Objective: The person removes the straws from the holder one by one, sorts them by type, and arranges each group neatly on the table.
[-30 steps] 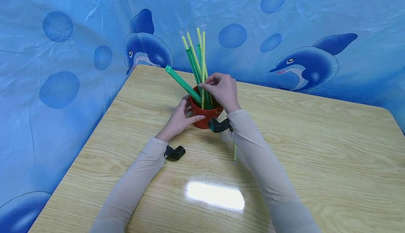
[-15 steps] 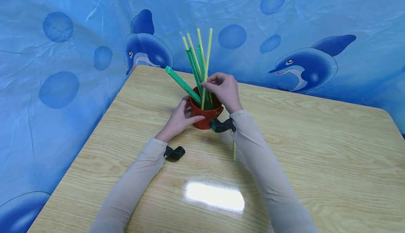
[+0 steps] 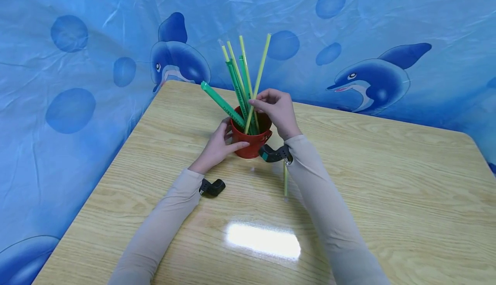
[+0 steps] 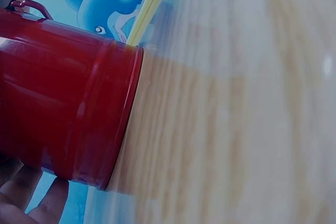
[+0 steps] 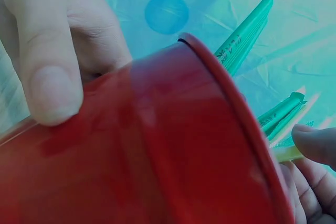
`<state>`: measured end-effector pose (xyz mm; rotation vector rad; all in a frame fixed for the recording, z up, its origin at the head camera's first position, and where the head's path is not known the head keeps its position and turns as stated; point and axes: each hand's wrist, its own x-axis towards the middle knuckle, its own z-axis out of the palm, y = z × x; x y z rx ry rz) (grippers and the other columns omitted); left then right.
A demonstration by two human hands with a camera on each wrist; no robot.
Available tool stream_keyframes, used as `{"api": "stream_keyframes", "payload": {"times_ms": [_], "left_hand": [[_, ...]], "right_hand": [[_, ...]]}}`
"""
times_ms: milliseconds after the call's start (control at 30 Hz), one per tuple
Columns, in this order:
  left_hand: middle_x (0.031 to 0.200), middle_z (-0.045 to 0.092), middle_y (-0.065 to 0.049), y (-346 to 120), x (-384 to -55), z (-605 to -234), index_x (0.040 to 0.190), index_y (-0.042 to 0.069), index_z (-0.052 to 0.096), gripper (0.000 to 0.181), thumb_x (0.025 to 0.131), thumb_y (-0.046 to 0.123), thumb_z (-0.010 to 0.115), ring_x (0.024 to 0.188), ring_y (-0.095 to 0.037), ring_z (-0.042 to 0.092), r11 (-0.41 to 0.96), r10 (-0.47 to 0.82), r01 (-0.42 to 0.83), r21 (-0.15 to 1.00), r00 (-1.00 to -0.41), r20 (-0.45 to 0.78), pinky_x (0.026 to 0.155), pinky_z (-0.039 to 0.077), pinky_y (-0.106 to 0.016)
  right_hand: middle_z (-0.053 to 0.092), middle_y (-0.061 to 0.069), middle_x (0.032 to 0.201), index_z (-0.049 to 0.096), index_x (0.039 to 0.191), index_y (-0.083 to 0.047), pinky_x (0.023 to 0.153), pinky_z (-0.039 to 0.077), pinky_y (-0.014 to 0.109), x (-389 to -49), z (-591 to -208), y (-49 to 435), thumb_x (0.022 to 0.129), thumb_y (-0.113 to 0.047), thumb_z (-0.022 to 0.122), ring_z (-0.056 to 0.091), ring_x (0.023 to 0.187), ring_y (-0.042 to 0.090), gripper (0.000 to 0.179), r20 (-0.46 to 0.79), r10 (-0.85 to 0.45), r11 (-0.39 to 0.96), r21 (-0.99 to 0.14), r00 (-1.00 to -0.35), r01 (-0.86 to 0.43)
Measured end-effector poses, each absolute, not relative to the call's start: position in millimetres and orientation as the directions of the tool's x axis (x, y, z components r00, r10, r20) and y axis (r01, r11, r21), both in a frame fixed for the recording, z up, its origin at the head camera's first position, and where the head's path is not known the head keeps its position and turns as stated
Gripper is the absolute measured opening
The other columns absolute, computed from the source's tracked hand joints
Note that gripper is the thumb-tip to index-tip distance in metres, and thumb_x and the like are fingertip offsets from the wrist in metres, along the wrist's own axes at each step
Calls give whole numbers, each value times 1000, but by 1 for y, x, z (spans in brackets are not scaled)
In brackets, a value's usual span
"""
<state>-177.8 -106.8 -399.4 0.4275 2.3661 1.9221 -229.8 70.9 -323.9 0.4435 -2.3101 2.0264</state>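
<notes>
A small red bucket [image 3: 249, 150] stands upright on the table. My left hand [image 3: 217, 148] grips its left side, thumb across the front and fingers round the back. Inside lean several yellow straws [image 3: 233, 56] in clear wrap and several slim green packets [image 3: 221, 100] with dark print, whose contents are hidden. Above the rim, my right hand [image 3: 280, 112] pinches one yellow straw [image 3: 263, 63] between thumb and fingertips; its lower end is in the bucket and its top tilts right. In the right wrist view the right thumb [image 5: 317, 148] presses on that straw.
Another yellow straw [image 3: 286, 181] lies on the wooden table [image 3: 387, 190] beside my right forearm, partly hidden by it. Behind the table hangs a blue backdrop [image 3: 248, 1] with dolphins. Each wrist wears a black camera mount [image 3: 212, 187].
The top of the pinched straw has swung from near upright over to the right. My right hand has shifted slightly right with it. My left hand keeps its grip on the bucket.
</notes>
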Motion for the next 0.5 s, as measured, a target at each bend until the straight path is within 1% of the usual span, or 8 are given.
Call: {"api": "stream_keyframes", "payload": {"times_ms": [133,300,433,500], "left_hand": [[144,37,-13,-107,-177,-401,145,5,25,75,85,11,71,133,-25,36,178,256,170,969,-959,122,107,35,-39],[145,37,-13,-107,-177,-400,145,5,25,76,85,11,71,133,-25,36,175,259,166,971,-959,117,107,36,-40],[145,37,-12,-107,-178,-399,146,6,24,77,85,11,71,133,-24,36,176,258,166,970,-959,117,107,36,-39],[145,37,-12,-107,-178,-399,146,6,24,77,85,11,71,133,-24,36,178,256,167,970,-959,118,107,36,-39]], "right_hand": [[63,6,74,65,83,-2,73,55,37,-229,-325,72,84,-14,72,62,73,27,14,208,-191,96,-969,-959,-229],[63,7,75,66,82,-4,73,54,37,-226,-323,73,83,-12,72,61,73,31,11,201,-181,60,-975,-963,-214],[64,9,76,67,83,-3,73,53,39,-222,-319,76,83,-12,73,58,75,35,11,222,-162,29,-973,-961,-230],[64,9,76,67,83,-3,72,54,38,-220,-317,77,83,-12,73,58,75,35,11,235,-151,12,-971,-960,-240]]}}
